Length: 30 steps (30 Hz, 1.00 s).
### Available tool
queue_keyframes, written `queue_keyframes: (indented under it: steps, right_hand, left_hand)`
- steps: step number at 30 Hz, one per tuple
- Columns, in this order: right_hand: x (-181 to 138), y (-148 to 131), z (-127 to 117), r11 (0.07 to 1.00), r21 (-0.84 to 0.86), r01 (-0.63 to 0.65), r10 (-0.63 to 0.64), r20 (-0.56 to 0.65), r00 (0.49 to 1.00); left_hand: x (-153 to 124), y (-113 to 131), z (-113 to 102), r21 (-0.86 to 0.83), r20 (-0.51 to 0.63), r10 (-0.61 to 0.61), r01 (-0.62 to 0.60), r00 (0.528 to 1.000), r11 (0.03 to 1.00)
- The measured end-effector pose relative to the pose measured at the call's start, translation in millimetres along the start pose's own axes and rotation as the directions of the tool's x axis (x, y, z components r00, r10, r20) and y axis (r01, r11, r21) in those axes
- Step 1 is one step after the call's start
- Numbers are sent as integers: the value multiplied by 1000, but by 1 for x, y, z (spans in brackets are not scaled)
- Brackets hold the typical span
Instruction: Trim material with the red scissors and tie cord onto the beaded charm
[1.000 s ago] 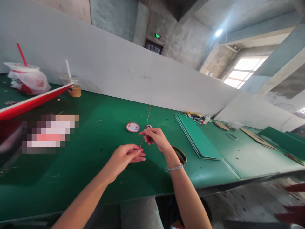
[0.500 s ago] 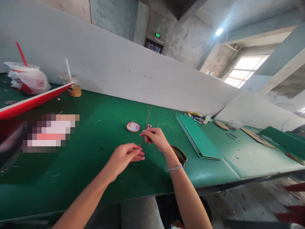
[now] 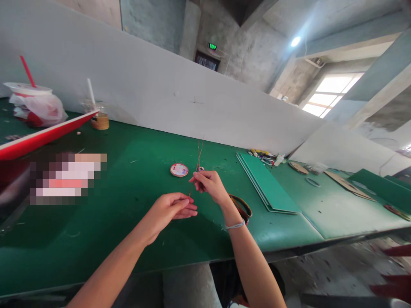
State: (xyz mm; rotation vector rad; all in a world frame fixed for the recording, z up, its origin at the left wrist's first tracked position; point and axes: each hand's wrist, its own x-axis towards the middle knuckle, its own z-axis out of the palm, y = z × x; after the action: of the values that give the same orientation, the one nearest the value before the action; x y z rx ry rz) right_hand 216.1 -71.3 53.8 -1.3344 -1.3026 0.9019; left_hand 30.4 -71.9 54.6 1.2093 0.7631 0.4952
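Over the green table, my left hand pinches the lower end of a thin reddish-brown cord. A little farther out, my right hand pinches the same cord, whose two loose ends stick up above the fingers. A small round red-rimmed disc lies just beyond my hands, with a tiny colourful bead beside it. A brown ring-shaped piece rests on the table under my right wrist.
A stack of green mats lies to the right, with pens and wooden rings behind it. A red board, a bagged drink cup and another cup stand at the far left. A white partition backs the table.
My hands have barely moved. The cord's upper part now shows as two separate strands above my right hand, and my left fingers have shifted slightly.
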Motion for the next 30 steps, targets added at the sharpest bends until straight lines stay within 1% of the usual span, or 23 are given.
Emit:
queue_keyframes:
  steps: [6, 15, 20, 22, 26, 30]
  right_hand:
    - [1, 2, 0, 999, -24, 42, -43, -47, 998]
    - [1, 4, 1, 997, -55, 58, -62, -70, 996]
    - [0, 1, 1, 997, -62, 55, -60, -73, 996]
    - [-1, 0, 0, 998, -52, 33, -35, -40, 999]
    - [-2, -4, 0, 999, -20, -40, 42, 102, 994]
    - [-5, -6, -2, 997, 23, -68, 63, 179, 982]
  left_hand:
    - [-1, -1, 0, 10, 7, 2, -2, 1000, 1000]
    - [-1, 1, 2, 19, -8, -10, 10, 1000, 1000]
    - [0, -1, 1, 28, -4, 12, -11, 1000, 1000]
    - [2, -3, 0, 29, 7, 35, -35, 999, 999]
    - [4, -7, -2, 16, 18, 76, -77, 997, 997]
    - [5, -8, -3, 18, 18, 110, -111, 994, 994]
